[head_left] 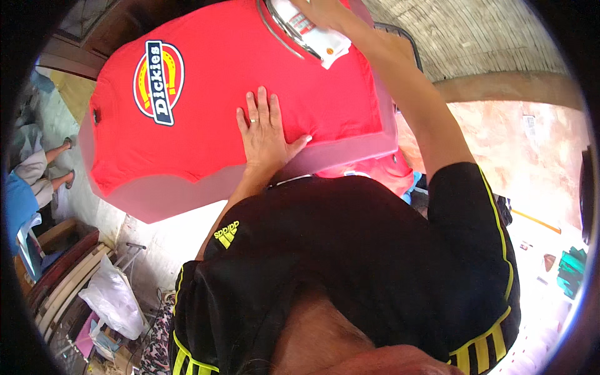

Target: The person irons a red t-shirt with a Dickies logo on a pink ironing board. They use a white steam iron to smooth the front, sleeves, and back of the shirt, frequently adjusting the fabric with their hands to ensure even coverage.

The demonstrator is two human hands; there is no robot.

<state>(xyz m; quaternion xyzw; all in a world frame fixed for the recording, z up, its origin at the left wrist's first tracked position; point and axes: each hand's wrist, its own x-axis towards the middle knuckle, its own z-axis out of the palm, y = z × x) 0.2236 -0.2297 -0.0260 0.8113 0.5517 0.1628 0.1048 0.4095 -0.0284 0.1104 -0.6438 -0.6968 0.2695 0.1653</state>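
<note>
A red T-shirt [212,100] with a round yellow, white and blue print [158,82] lies spread over a padded ironing board [156,200]. My left hand [267,134] rests flat on the shirt near its close edge, fingers spread, a ring on one of them. At the far edge of the view my right hand [322,12] is closed on an iron [294,26], which has a white body and a shiny metal rim. The iron sits over the far right part of the shirt; the upper frame edge cuts off some of it and of my fingers.
More red cloth [369,172] hangs below the board on my side. At the left, a person in blue [22,200] is partly in view. Lower left are stacked boards [69,284] and a white plastic bag [114,300]. A woven wall [481,37] stands at the far right.
</note>
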